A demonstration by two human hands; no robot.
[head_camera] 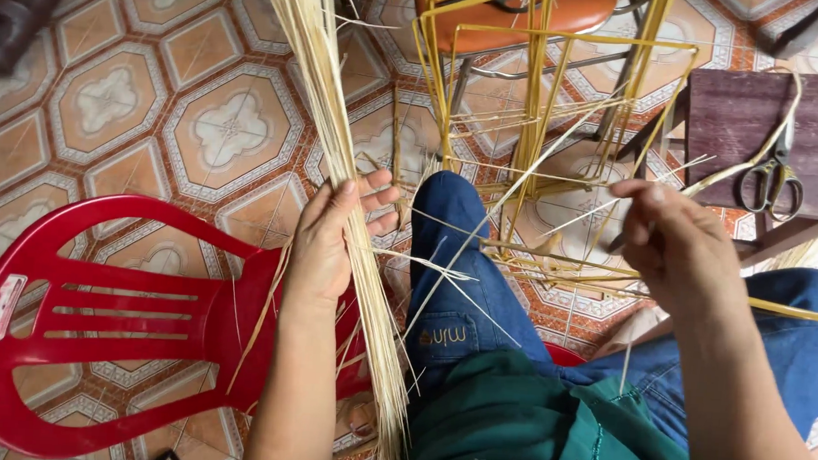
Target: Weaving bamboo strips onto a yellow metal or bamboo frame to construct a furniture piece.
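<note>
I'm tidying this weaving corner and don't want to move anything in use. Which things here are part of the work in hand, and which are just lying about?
In use:
left hand gripping the bundle of pale strips
right hand pinching a single thin strip
yellow frame, held at the knees

Lying about:
scissors on the dark stool
red plastic chair, tipped on the tiled floor

red chair [96, 335], pale straw bundle [338, 161], yellow frame [529, 78]
</note>
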